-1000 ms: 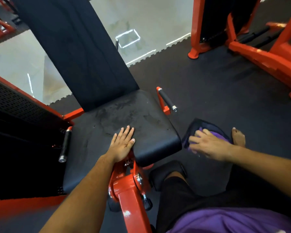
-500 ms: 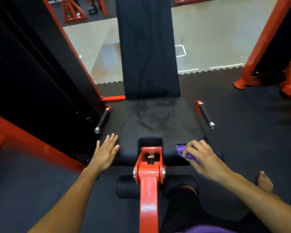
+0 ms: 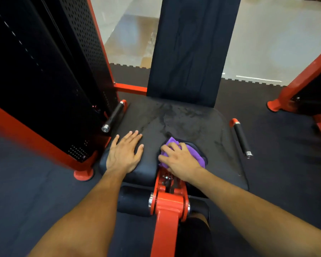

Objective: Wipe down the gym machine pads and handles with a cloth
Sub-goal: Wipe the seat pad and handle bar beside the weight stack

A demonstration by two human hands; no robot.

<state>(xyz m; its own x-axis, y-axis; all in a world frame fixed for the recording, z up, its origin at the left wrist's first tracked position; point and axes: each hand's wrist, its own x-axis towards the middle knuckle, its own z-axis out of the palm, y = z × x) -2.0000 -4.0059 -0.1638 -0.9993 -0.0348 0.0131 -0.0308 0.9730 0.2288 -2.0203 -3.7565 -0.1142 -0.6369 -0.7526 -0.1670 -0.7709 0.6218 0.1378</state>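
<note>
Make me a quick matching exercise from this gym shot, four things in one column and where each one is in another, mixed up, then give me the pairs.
Things:
1. purple cloth
2. left hand
3. right-side handle
4. back pad

Places:
A. upright behind the seat pad
B. flat on the seat's front left corner
C. under the right hand
D. beside the seat, near the other machine's red frame

Pairs: 1-C, 2-B, 3-D, 4-A
</note>
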